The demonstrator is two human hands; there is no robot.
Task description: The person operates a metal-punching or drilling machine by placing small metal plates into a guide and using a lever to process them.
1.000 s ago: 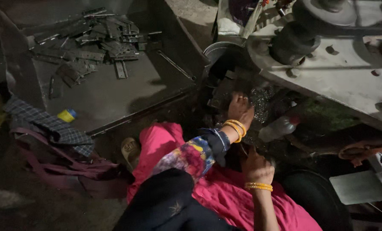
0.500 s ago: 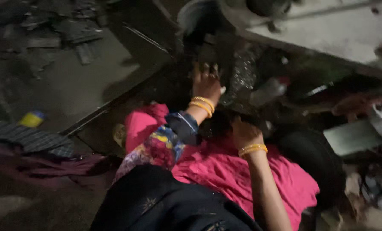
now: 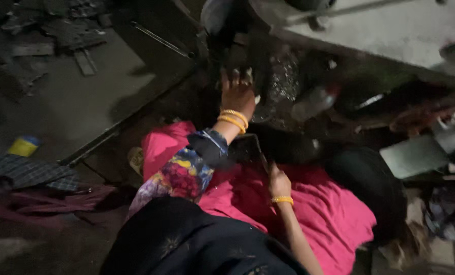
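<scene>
**Left hand up at the machine, right hand on a dark flat piece in the lap**

Grip, left hand [image 3: 237, 94]: fingers spread and reaching up against the dark underside of the machine head [image 3: 232, 30]; no object can be made out inside the hand, and blur hides whether the fingertips press on anything. Two yellow bangles [image 3: 233, 119] sit at the wrist, just below the hand.

Grip, right hand [image 3: 278, 182]: closed around the lower edge of a dark flat piece [image 3: 248, 150], which lies tilted on the pink cloth [image 3: 329, 214] over the lap, between the two hands. One yellow bangle [image 3: 282, 200] is on this wrist.

Step, as judged: feeding or clearing work at the machine head, with the flat piece held ready below. Next move would call for a sure hold on that piece and care for the left fingers near the machine parts.

Surroundings: right of the left hand, glittering metal shavings [image 3: 283, 81] and a plastic bottle [image 3: 314, 102] lying on its side. Left of the grip, a dark steel tray [image 3: 79, 102] with flat metal offcuts [image 3: 59, 35] well apart at its far end. A small yellow object [image 3: 24, 146] and checked cloth [image 3: 26, 173] lie farther left. Light is dim; the machine's pale table [image 3: 390, 30] runs above right.
</scene>
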